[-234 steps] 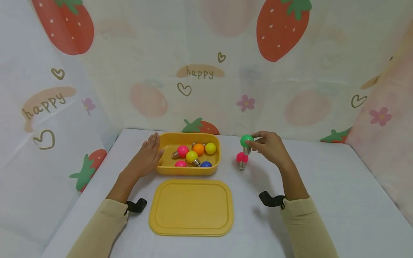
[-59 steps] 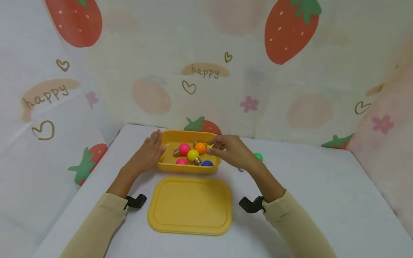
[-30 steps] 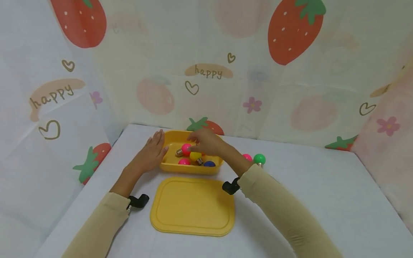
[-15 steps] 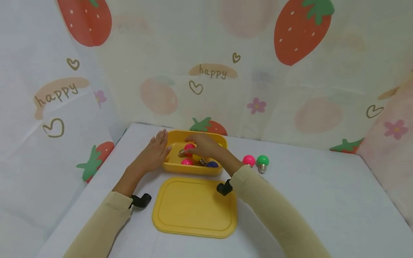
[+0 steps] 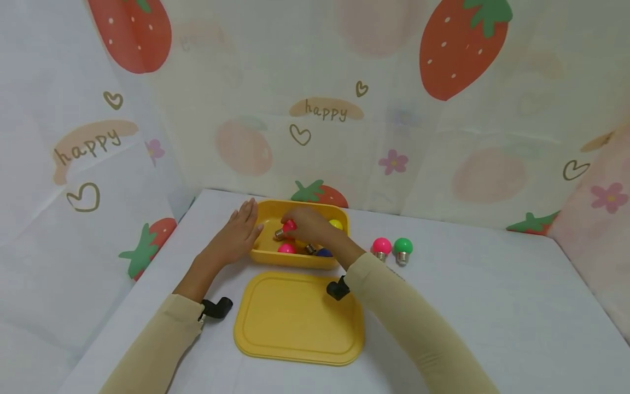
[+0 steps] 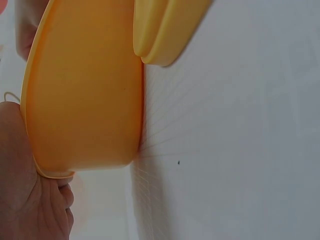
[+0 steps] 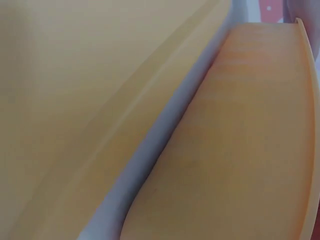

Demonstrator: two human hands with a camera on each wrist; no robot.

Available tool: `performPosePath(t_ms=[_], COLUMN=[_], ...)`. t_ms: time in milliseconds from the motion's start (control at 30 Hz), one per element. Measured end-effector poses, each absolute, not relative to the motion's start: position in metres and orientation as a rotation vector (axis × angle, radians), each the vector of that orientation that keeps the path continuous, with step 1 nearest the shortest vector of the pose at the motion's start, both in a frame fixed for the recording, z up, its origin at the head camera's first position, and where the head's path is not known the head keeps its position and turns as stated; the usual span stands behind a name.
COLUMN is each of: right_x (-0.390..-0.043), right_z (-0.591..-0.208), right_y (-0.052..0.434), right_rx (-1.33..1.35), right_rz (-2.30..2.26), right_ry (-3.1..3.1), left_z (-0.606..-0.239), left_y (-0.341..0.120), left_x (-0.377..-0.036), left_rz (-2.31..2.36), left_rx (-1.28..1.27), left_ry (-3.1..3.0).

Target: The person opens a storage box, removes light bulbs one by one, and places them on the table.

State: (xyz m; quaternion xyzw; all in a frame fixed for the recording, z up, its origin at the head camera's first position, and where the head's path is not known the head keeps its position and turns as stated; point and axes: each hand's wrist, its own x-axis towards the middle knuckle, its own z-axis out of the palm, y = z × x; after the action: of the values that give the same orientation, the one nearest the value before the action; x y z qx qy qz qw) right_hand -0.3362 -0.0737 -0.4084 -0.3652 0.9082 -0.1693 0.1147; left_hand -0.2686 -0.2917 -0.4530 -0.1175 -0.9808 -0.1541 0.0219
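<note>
Bulb (image 5: 288, 225), pink, in right hand (image 5: 315, 226), left hand (image 5: 234, 235) against box (image 5: 295, 260)

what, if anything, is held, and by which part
Right hand apparently pinches a round pink metal-based bulb by its globe; left hand merely touches the yellow plastic box.

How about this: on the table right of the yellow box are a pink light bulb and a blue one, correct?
Almost: the head view shows a green light bulb, not a blue one, beside the pink light bulb there.
</note>
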Motion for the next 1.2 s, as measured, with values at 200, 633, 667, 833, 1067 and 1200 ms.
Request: performPosePath(t_ms=[200,633,667,833,1067,1200], right_x=[-0.335,-0.332,-0.331,-0.326,-0.317,-0.312], right_z=[-0.411,-0.416,-0.415,-0.406,-0.397,-0.393], right_y=[-0.078,-0.076,-0.074,-0.066,-0.057,-0.048], right_rx=[-1.039,-1.009,-1.015,-1.072,-1.124,-1.155], right_rz=[-0.401,-0.434,-0.454,-0.465,-0.533,-0.610], right_ry=[2.726,2.781,2.779,2.810,2.828,2.813], left_z=[-0.451,-0.452,-0.451,-0.449,-0.450,-0.451], left_y=[-0.289,-0.287,-0.287,-0.289,-0.291,-0.292], left_x=[-0.268,-0.269,-0.268,-0.268,-0.268,-0.267], left_rz=[-0.477,-0.467,-0.469,-0.490,-0.511,-0.514], left_rx=[-0.367,-0.368,-0.376,-0.411,-0.396,-0.394], left_ry=[-3.035,-3.040,-3.036,-3.015,-3.028,-3.030])
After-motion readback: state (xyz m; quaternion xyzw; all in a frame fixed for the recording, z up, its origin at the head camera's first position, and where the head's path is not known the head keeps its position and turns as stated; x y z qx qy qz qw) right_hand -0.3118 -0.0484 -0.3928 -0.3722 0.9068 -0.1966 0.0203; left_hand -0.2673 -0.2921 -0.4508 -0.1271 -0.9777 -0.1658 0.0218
